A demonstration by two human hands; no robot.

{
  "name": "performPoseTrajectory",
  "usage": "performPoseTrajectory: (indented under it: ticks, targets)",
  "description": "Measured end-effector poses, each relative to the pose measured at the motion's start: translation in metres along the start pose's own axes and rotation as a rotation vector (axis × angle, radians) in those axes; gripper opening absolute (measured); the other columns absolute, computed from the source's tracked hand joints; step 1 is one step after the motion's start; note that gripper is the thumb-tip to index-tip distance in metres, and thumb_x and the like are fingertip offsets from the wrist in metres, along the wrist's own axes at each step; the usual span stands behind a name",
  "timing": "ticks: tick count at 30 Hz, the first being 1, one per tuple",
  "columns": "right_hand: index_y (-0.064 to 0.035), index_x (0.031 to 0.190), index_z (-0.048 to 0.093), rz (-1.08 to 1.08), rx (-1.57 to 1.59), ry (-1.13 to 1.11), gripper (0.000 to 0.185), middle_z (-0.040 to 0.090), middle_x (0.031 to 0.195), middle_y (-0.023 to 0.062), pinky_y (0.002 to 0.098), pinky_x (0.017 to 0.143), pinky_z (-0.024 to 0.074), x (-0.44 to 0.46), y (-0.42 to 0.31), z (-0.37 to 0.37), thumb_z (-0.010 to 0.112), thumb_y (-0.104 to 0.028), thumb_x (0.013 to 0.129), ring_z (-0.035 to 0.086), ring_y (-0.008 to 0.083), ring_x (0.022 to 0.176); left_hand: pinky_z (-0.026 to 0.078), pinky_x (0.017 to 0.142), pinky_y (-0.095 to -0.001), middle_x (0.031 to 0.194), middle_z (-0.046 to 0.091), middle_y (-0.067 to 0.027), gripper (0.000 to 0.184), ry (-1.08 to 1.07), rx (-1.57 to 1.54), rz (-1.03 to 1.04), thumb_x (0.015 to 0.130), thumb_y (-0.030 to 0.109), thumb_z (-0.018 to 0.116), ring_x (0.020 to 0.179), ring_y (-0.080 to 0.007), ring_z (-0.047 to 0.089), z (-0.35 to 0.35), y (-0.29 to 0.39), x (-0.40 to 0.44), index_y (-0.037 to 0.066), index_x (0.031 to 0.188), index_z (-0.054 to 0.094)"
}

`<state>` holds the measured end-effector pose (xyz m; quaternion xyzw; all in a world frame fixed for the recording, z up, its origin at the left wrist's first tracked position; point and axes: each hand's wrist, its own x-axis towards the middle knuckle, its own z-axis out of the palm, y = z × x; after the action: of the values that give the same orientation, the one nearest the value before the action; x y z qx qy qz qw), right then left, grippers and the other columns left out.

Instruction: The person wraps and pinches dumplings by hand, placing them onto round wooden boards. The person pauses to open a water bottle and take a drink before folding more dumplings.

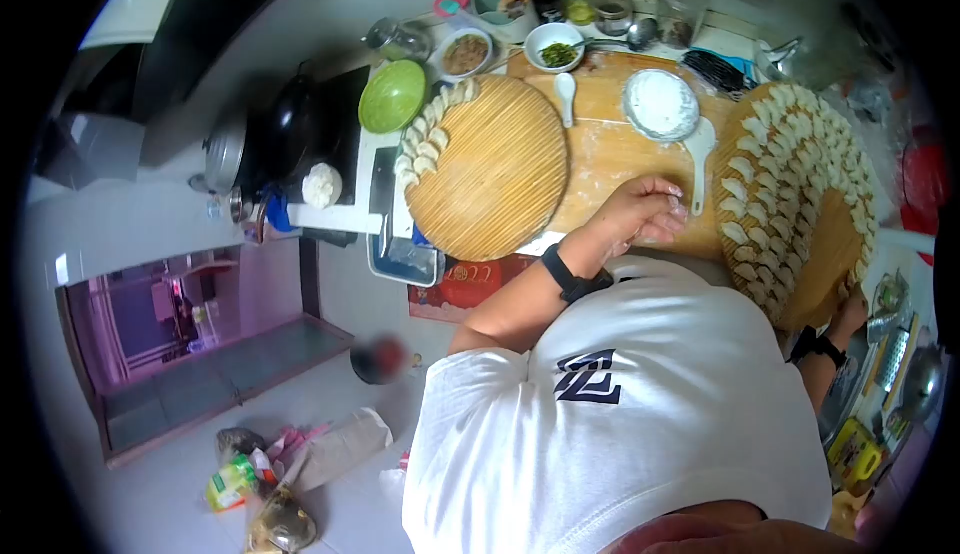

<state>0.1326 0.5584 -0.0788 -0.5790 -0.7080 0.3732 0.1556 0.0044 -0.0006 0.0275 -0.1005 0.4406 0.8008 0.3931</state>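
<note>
The dumplings (770,209) lie in curving rows on a round bamboo tray (825,249), and the right hand (852,312) is much the nearer, at the tray's 5 o'clock rim. From its fingers, the outermost row runs up toward 12 o'clock, its long axis bending along the rim, and a bare patch lies at 11 o'clock. That forearm rises from about 7 o'clock; whether the fingers grasp a dumpling I cannot tell.

The left hand (643,212) is above the wooden board (600,169), the loaded tray at its 3 o'clock. Its forearm enters from 8 o'clock; its fingers are loosely bent, released, whitened at the tips. A white spoon (700,169) lies at its 2 o'clock, handle toward 6.
</note>
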Motion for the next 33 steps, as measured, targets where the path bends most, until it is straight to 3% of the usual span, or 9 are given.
performPoseTrajectory:
  ticks: [2, 8, 15, 18, 19, 21, 22, 26, 33]
  targets:
    - [0.003, 0.112, 0.063, -0.05, 0.341, -0.104, 0.038, 0.066, 0.089, 0.0118, 0.0321, 0.068, 0.0485, -0.046, -0.045, 0.025, 0.057, -0.03, 0.094, 0.061, 0.0209, 0.08, 0.059, 0.066, -0.0305, 0.095, 0.066, -0.013, 0.02, 0.036, -0.012, 0.037, 0.09, 0.008, 0.058, 0.077, -0.0186, 0.068, -0.01, 0.001, -0.007, 0.001, 0.108, 0.055]
    - [-0.0039, 0.103, 0.065, -0.316, 0.507, -0.58, 0.024, 0.054, 0.068, 0.0003, 0.0244, 0.053, 0.038, -0.104, -0.111, 0.101, 0.064, -0.026, 0.092, 0.045, 0.0075, 0.057, 0.055, 0.054, -0.0264, 0.079, 0.066, -0.0094, 0.009, 0.171, 0.17, 0.119, 0.088, 0.009, 0.061, 0.063, -0.0151, 0.065, -0.043, 0.027, -0.025, 0.001, 0.094, 0.059]
    - [-0.0021, 0.099, 0.062, -0.377, 0.388, -0.724, 0.017, 0.053, 0.068, -0.0008, 0.0226, 0.051, 0.0356, -0.204, -0.159, 0.14, 0.06, -0.018, 0.092, 0.045, 0.0085, 0.056, 0.049, 0.049, -0.0252, 0.073, 0.066, -0.008, 0.011, 0.243, 0.552, 0.23, 0.087, 0.012, 0.064, 0.056, -0.0131, 0.061, -0.042, 0.107, -0.061, 0.002, 0.084, 0.059]
    - [-0.0031, 0.097, 0.062, -0.374, 0.496, -0.888, 0.016, 0.053, 0.068, -0.0008, 0.0215, 0.05, 0.0357, -0.242, -0.163, 0.143, 0.06, -0.018, 0.092, 0.045, 0.0084, 0.056, 0.049, 0.057, -0.0269, 0.074, 0.067, -0.0069, 0.011, 0.196, 1.252, 0.526, 0.084, 0.012, 0.065, 0.061, -0.0135, 0.062, -0.031, 0.13, -0.084, 0.001, 0.083, 0.062]
    - [-0.0038, 0.096, 0.063, -0.377, 0.481, -0.883, 0.016, 0.053, 0.067, -0.0009, 0.0215, 0.049, 0.0356, -0.248, -0.164, 0.141, 0.061, -0.018, 0.091, 0.045, 0.0082, 0.055, 0.049, 0.059, -0.0276, 0.075, 0.067, -0.0066, 0.011, 0.174, 1.385, 0.697, 0.084, 0.012, 0.065, 0.064, -0.0135, 0.063, -0.033, 0.135, -0.091, 0.001, 0.083, 0.063]
    - [-0.0048, 0.094, 0.063, -0.389, 0.462, -0.871, 0.014, 0.053, 0.066, -0.0007, 0.0217, 0.047, 0.0356, -0.256, -0.163, 0.139, 0.061, -0.019, 0.091, 0.046, 0.0081, 0.054, 0.049, 0.062, -0.0281, 0.076, 0.067, -0.007, 0.009, 0.151, 1.263, 0.652, 0.085, 0.009, 0.062, 0.069, -0.0133, 0.063, -0.015, 0.164, -0.129, 0.001, 0.09, 0.063]
    - [-0.0052, 0.092, 0.063, -0.397, 0.456, -0.863, 0.014, 0.054, 0.066, -0.0005, 0.0221, 0.047, 0.0358, -0.258, -0.161, 0.139, 0.061, -0.019, 0.09, 0.047, 0.0082, 0.054, 0.048, 0.064, -0.0257, 0.081, 0.066, -0.0063, 0.01, 0.159, 1.393, 0.791, 0.086, 0.006, 0.06, 0.071, -0.0114, 0.062, -0.004, 0.181, -0.152, 0.001, 0.094, 0.062]
    - [-0.0033, 0.09, 0.062, -0.3, 0.517, -0.802, 0.008, 0.056, 0.066, 0.0024, 0.0239, 0.048, 0.0383, -0.274, -0.162, 0.119, 0.063, -0.011, 0.089, 0.049, 0.0101, 0.054, 0.045, 0.065, -0.0248, 0.095, 0.064, -0.0033, 0.014, 0.427, 1.3, 0.844, 0.089, 0.009, 0.059, 0.078, -0.0089, 0.058, 0.054, 0.213, -0.241, 0.001, 0.099, 0.063]
    - [-0.0023, 0.091, 0.061, -0.324, 0.49, -0.758, 0.009, 0.06, 0.076, 0.0029, 0.0235, 0.051, 0.0418, -0.274, -0.158, 0.1, 0.06, -0.011, 0.089, 0.051, 0.0091, 0.055, 0.045, 0.064, -0.0259, 0.091, 0.063, -0.0045, 0.014, 0.128, 1.922, 0.976, 0.088, 0.01, 0.06, 0.075, -0.011, 0.058, 0.084, 0.198, -0.253, 0.002, 0.099, 0.064]
